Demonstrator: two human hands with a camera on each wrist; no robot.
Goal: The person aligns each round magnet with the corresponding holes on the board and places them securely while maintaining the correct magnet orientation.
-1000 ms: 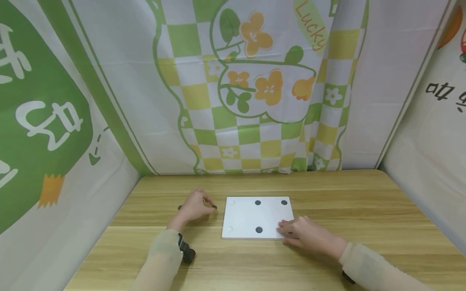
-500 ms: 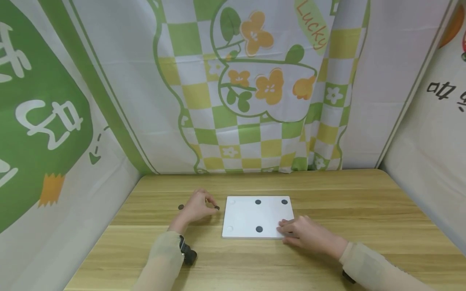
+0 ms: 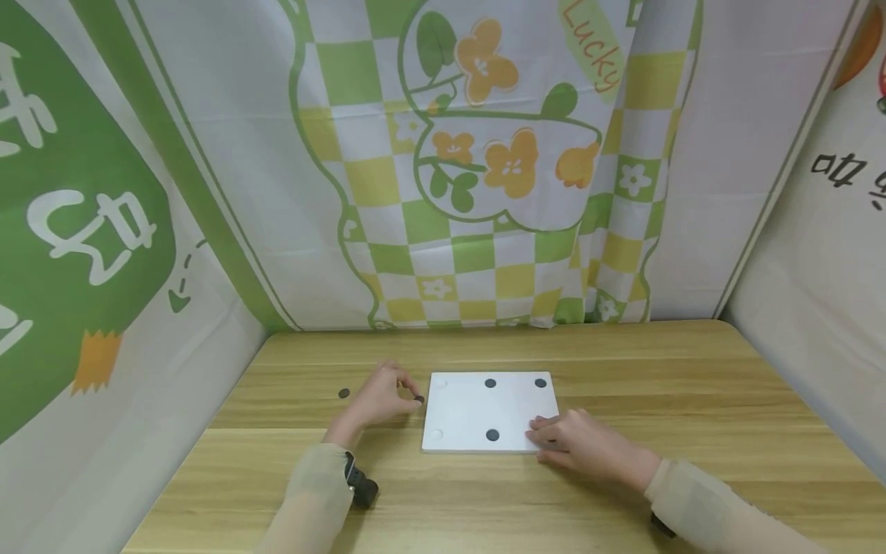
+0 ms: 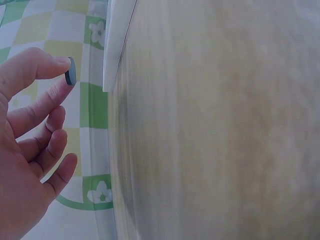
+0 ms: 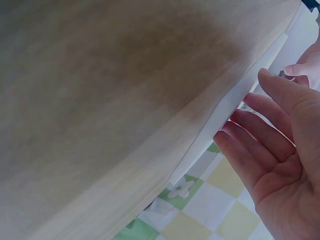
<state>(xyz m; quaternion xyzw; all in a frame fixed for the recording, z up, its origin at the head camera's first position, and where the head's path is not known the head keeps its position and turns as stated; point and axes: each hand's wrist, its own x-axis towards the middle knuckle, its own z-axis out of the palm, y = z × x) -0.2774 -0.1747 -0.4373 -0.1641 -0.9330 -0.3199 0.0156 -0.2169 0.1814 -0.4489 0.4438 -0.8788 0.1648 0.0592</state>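
Observation:
A white rectangular board (image 3: 460, 412) lies on the table. Three dark round discs sit on it: a back middle disc (image 3: 490, 383), a back right disc (image 3: 540, 383) and a front middle disc (image 3: 492, 435). Two shallow round recesses show at its left end. Just off the board's left edge, my left hand (image 3: 379, 394) pinches another dark disc (image 4: 71, 71) between thumb and index finger, its other fingers loosely bent. My right hand (image 3: 588, 445) rests its extended fingers on the board's front right corner, which it hides; the right wrist view shows those fingertips along the board's edge (image 5: 227, 107).
A loose dark disc (image 3: 344, 393) lies on the wooden table (image 3: 471, 508), left of my left hand. Printed cloth (image 3: 477, 269) hangs behind the table's back edge, with more fabric at both sides.
My left hand has moved slightly right with its pinched disc, closer to the board's left edge, and the loose disc behind it shows fully. My right hand stays put.

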